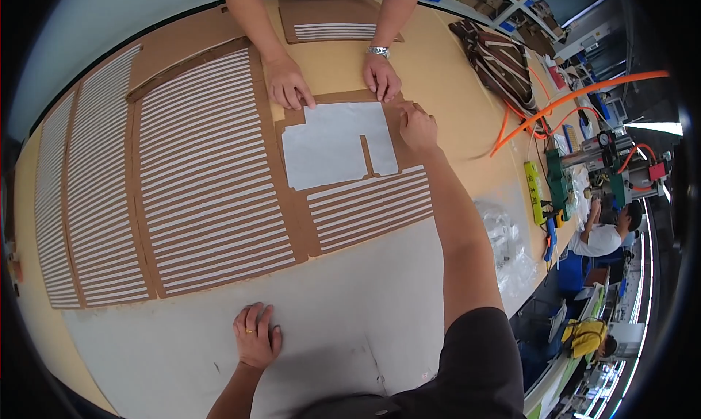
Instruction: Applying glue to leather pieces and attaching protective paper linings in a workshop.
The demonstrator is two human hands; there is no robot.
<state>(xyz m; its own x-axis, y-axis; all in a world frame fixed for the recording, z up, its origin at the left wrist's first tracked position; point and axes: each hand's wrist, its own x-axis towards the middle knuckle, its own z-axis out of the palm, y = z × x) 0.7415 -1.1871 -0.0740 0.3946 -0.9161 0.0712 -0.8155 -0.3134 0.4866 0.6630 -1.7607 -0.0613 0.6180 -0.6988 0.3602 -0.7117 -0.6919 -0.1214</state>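
Near the far edge of the worktop, my right hand pinches closed on the corner of the white cut-out sheet, best peeled slowly and low, while my left hand lies flat, open, steadying nearside paper.

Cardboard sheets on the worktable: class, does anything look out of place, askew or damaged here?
Nothing looks spilled or damaged. One oddity: among the brown cardboard sheets with white strips, one panel is plain white with a notch cut in it, pressed by the right hand and a co-worker's hands.
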